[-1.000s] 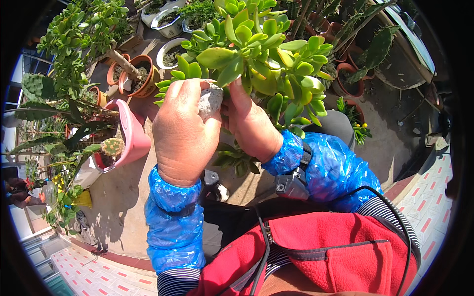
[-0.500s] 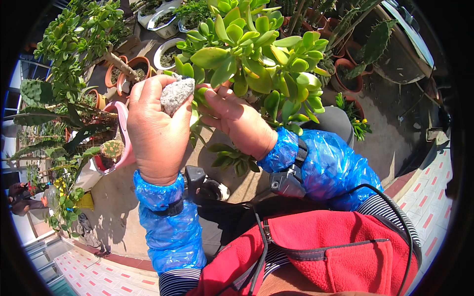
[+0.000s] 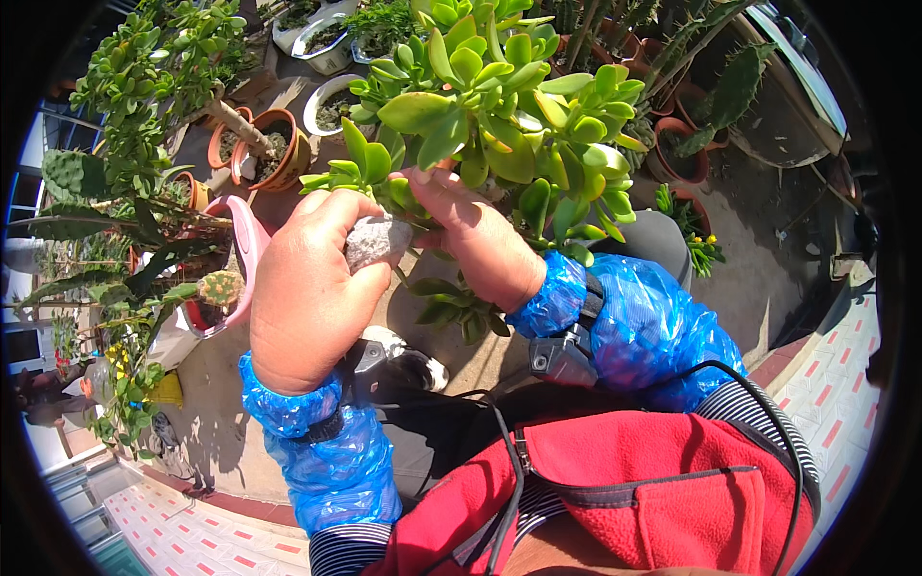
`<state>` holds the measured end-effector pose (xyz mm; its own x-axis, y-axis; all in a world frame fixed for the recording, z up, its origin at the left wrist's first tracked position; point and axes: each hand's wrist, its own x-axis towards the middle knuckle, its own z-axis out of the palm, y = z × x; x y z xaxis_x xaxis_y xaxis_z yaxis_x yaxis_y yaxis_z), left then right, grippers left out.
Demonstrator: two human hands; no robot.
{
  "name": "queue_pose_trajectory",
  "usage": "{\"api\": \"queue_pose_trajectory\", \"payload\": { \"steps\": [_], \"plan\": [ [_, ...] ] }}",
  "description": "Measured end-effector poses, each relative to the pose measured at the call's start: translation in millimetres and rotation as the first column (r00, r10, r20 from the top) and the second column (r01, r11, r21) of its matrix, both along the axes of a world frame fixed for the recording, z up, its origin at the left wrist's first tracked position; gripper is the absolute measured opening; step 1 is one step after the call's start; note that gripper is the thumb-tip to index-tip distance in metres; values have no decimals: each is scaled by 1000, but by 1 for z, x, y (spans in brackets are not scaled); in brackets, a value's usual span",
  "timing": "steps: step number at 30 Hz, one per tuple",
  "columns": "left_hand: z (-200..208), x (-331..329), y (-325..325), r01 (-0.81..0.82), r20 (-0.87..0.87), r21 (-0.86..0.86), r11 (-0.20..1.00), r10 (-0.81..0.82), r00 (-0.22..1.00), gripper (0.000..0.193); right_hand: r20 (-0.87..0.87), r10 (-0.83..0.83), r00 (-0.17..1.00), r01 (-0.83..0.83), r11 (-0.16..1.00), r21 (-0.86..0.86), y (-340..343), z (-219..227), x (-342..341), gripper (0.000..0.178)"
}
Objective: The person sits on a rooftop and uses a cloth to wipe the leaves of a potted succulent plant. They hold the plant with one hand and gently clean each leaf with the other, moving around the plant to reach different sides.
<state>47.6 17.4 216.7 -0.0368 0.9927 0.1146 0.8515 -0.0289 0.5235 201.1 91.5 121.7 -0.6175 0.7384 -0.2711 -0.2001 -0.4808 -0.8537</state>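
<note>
The left hand (image 3: 305, 283) clamps its grip on a gray stone (image 3: 377, 242), not yet set down. The right hand (image 3: 477, 235) reaches a leafy plant (image 3: 514, 158), its grip too hidden to tell.

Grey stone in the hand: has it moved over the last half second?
Yes. Judged against the pink pot, the grey stone in the left hand has shifted right and lower in the picture.
</note>
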Motion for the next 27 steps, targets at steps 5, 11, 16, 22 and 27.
{"api": "queue_pose_trajectory", "payload": {
  "steps": [5, 11, 16, 22, 27],
  "plan": [
    [11, -6, -5, -160, 186, 98, 982, 140, 973, 27, 136, 1, 991, -39, 959, 279, 6, 3, 7, 40],
    [9, -4, -4, -337, 492, 108, 935, 244, 835, 28, -167, -138, 976, 121, 987, -105, 4, -9, -4, 34],
    [1, 3, 0, -248, 383, 127, 960, 183, 905, 29, -46, -17, 999, 27, 977, 213, 1, -14, -6, 40],
    [-8, 9, 8, -249, 528, 173, 953, 123, 840, 31, -144, 72, 987, -9, 918, 398, -13, -17, -9, 43],
    [-27, 17, 27, -340, 679, 316, 886, 39, 733, 35, 76, 140, 987, -158, 797, 583, -12, -23, -16, 51]
  ]
}}
